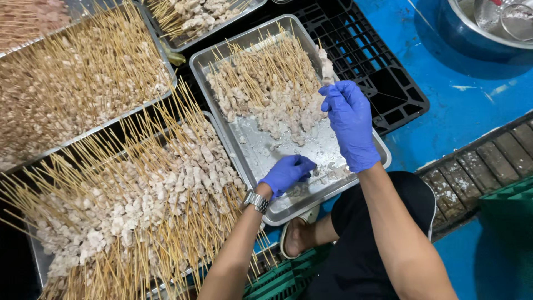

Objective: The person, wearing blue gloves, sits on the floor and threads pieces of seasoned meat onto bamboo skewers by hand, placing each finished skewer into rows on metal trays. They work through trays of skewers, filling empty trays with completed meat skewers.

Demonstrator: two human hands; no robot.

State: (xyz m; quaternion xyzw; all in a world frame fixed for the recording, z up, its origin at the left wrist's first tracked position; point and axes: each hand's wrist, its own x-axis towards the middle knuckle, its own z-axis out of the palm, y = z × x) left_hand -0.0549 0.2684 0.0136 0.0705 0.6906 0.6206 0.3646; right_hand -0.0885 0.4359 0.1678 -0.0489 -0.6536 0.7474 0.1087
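Knees and a sandalled foot [297, 236] sit nearest, at six o'clock, part hidden under the arms. Two hands in blue gloves work over one steel tray [366, 166]. The left hand [286, 174], with a wristwatch [256, 201] on its wrist, reaches down into the tray's near, almost bare end, fingers curled; what they close on is hidden under the glove and cannot be told. The right hand [350, 123], above it toward one o'clock, pinches a half-loaded skewer [326, 69] whose meat pieces rise toward twelve; its stick is mostly covered by the fingers. The hands are apart.

Farther in that tray lies a heap of finished skewers [266, 89], too tangled to count. Three more trays of skewers show: one at eight o'clock [139, 211], one at ten [83, 78], one cut off at twelve [194, 19]. A black crate [361, 55] lies under the tray, and one blue basin [472, 33] at two o'clock is cropped by the edge.
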